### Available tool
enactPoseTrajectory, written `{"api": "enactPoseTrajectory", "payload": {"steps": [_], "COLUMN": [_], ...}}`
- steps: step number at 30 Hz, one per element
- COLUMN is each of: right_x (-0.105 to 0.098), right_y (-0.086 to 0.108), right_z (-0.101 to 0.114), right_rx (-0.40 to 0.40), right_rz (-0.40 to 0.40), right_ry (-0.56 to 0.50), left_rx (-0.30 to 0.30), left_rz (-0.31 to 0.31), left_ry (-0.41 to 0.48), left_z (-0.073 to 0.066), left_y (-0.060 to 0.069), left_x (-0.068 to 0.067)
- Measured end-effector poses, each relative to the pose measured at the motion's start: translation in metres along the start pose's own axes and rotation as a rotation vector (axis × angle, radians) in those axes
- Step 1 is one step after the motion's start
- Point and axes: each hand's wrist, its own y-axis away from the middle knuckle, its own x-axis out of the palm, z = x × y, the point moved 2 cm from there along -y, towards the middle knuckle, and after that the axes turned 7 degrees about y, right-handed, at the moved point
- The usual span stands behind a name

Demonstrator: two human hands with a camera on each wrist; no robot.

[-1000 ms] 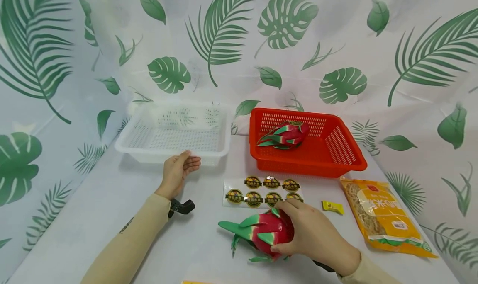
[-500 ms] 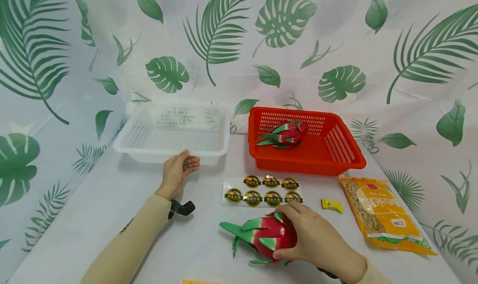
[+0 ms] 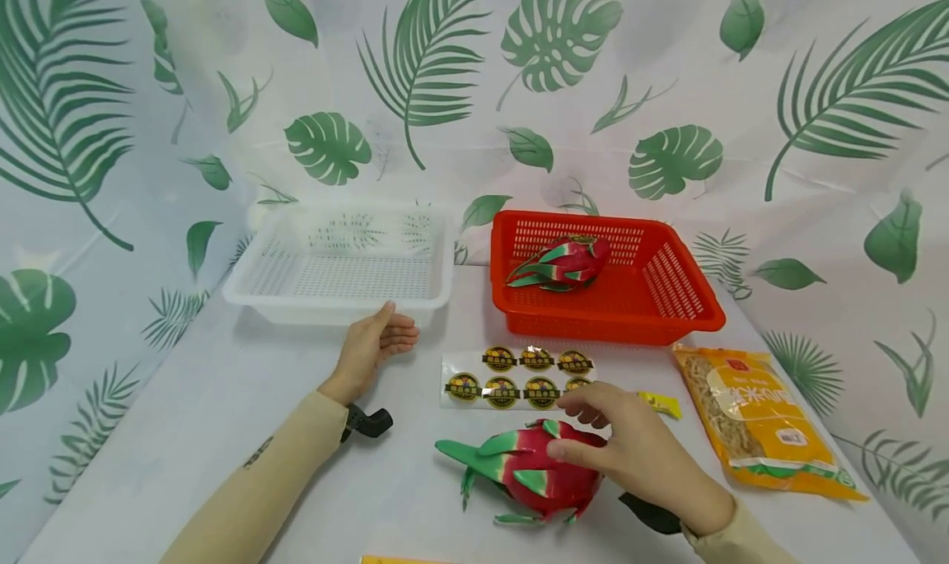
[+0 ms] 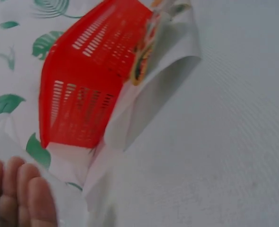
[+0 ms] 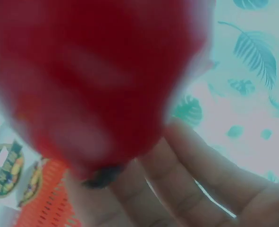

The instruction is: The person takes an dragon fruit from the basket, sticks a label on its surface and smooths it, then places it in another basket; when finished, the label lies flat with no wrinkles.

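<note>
A red dragon fruit with green scales lies on the table, its green tip to the left. Just above its right end is my right hand, thumb and fingers parted and not gripping it. In the right wrist view the dragon fruit looms blurred in front of the fingers. My left hand is by the front rim of a white basket, fingers loosely bent and holding nothing; whether it touches the rim I cannot tell. Just beyond the dragon fruit lies a sheet of round stickers.
At the back right stands a red basket with another dragon fruit in it. To the right lie a small yellow packet and a larger orange food bag. A yellow edge shows at the bottom. Leaf-print cloth hangs behind.
My right hand has loosened from the dragon fruit and risen slightly, its fingers opening away. The left hand has shifted a little to the right. The dragon fruit stays on the table.
</note>
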Motion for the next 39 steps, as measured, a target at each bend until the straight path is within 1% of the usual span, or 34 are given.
{"api": "enactPoseTrajectory", "payload": {"steps": [1,3,5,7,9,10,15,18,20,23,25,28,30,36,37,39], "right_x": [-0.001,-0.001,-0.001,0.000,0.000,0.001,0.003,0.002,0.001,0.000,-0.001,-0.001,0.000,0.008,0.010,0.013], "right_y": [-0.001,-0.002,-0.004,-0.005,-0.006,-0.006,-0.006,-0.006,-0.006,-0.008,-0.009,-0.013,-0.018,-0.039,-0.044,-0.054], "right_z": [-0.003,-0.008,-0.012,-0.015,-0.019,-0.020,-0.029,-0.033,-0.036,-0.040,-0.043,-0.045,-0.047,-0.053,-0.054,-0.055], "right_rx": [0.008,0.020,0.017,0.016,0.021,0.024,0.052,0.063,0.076,0.102,0.127,0.137,0.120,-0.052,-0.074,-0.095], "right_rz": [-0.011,-0.036,-0.059,-0.077,-0.087,-0.091,-0.118,-0.143,-0.150,-0.147,-0.140,-0.134,-0.131,-0.158,-0.164,-0.167], "right_ry": [-0.020,-0.047,-0.057,-0.063,-0.062,-0.062,-0.059,-0.042,-0.031,-0.013,-0.006,0.000,0.007,0.047,0.055,0.062], "left_rx": [0.005,0.037,0.092,0.142,0.191,0.202,0.218,0.222,0.219,0.225,0.223,0.229,0.229,0.219,0.213,0.200], "left_rz": [0.025,0.079,0.117,0.138,0.168,0.188,0.333,0.404,0.433,0.462,0.475,0.480,0.479,0.488,0.490,0.492], "left_ry": [-0.070,-0.262,-0.481,-0.663,-0.780,-0.810,-0.894,-0.956,-0.994,-1.017,-1.010,-0.992,-0.979,-0.929,-0.918,-0.890], "left_z": [0.000,0.000,-0.001,-0.002,-0.003,-0.003,-0.003,-0.003,-0.002,-0.001,0.001,0.002,0.003,0.004,0.004,0.003], "left_y": [0.000,0.001,0.001,0.000,-0.003,-0.005,-0.018,-0.025,-0.028,-0.030,-0.031,-0.031,-0.032,-0.034,-0.034,-0.032], "left_x": [0.004,0.013,0.022,0.031,0.039,0.044,0.064,0.073,0.077,0.081,0.082,0.083,0.082,0.080,0.080,0.080]}}
